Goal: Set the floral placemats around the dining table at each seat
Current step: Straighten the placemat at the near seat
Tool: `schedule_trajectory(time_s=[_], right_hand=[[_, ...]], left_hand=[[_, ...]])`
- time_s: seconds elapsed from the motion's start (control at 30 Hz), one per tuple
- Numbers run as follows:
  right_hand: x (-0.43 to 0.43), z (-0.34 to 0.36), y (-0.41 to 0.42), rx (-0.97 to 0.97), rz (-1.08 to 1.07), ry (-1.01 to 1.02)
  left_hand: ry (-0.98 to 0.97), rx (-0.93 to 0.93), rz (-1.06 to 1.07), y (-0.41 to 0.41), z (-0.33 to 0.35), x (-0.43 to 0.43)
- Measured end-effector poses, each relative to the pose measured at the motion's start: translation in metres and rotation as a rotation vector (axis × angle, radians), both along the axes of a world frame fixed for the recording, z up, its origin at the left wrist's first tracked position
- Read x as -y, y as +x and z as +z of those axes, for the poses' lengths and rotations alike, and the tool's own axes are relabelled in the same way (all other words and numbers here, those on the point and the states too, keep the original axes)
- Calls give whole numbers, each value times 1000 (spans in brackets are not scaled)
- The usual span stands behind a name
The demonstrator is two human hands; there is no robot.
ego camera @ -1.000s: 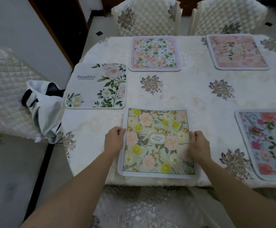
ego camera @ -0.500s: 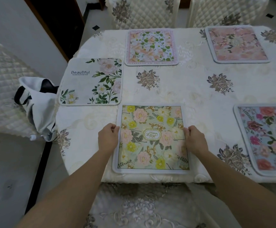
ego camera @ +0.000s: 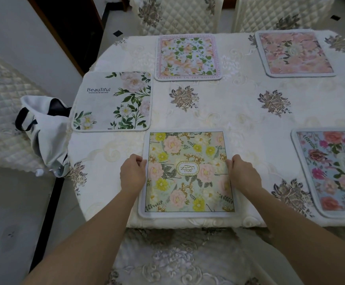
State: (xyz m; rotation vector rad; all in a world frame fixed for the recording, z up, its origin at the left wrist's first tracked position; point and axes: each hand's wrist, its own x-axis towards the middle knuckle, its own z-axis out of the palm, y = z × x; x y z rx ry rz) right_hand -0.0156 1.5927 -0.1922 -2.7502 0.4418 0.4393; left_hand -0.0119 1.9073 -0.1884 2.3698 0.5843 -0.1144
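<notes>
The GARDEN placemat (ego camera: 188, 173), lying flat at lower centre on the embroidered tablecloth (ego camera: 239, 124), appears to be being squared to the near table edge. Its side edges are pinched by curled fingers of the left hand (ego camera: 132, 174) and right hand (ego camera: 243, 175). Release is probably all that is called for next. The mat is thin, pliable-looking and round-cornered, with a pale border.

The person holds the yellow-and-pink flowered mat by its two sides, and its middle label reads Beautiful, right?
Not quite. In the head view the left hand and right hand do hold the yellow-and-pink flowered mat by its two sides, but its middle label reads GARDEN.
</notes>
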Motion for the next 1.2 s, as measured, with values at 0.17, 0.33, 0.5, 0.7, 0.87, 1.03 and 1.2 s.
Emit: schedule_trajectory(time_s=[0.17,0.33,0.5,0.7,0.87,1.03,1.2], right_hand=[[0,0,-3,32,29,-106],[1,0,-11,145,49,-243],[-39,2,-7,438,292,-178],[-113,-27,-8,337,444,57],[-78,-37,-16,246,491,-131],[-41,-31,-16,189,420,-162],[-39,-29,-15,133,432,-158]], left_hand=[[42,6,-57,0,-4,-6],[145,-12,-122,-4,-6,-7],[511,196,-461,-6,-4,20],[501,111,-776,-5,-32,63],[526,82,-731,-10,-39,43],[522,53,-663,-12,-37,28],[517,12,-672,-11,-34,29]])
